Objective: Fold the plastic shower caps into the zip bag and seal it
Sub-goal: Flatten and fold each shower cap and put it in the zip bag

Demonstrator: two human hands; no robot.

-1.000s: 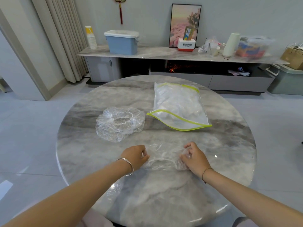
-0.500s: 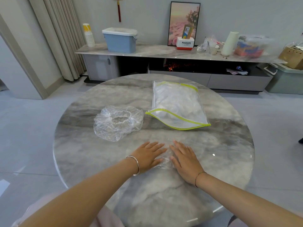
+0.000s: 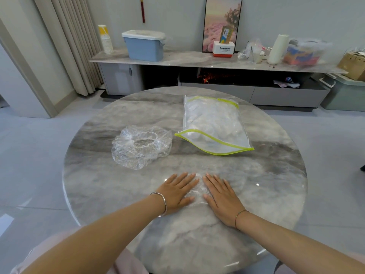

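— Where's the zip bag [image 3: 214,125]?
— On the round table [image 3: 98,184], long axis running away, open mouth toward the person.
— And the hands?
— Left hand [image 3: 176,193] and right hand [image 3: 222,194] lie palm-down, fingers spread flat, pressing a folded shower cap [image 3: 197,191]; another cap [image 3: 141,147] sits unfolded left of the bag.

Far beyond the fingers, a long low cabinet [image 3: 197,60] stood at the wall. On it were a blue box [image 3: 145,46] with a white lid, a stack of paper cups [image 3: 106,39], a framed picture [image 3: 222,22], a white roll [image 3: 277,48] and a cardboard box [image 3: 353,65]. A curtain [image 3: 75,46] hung at the left.
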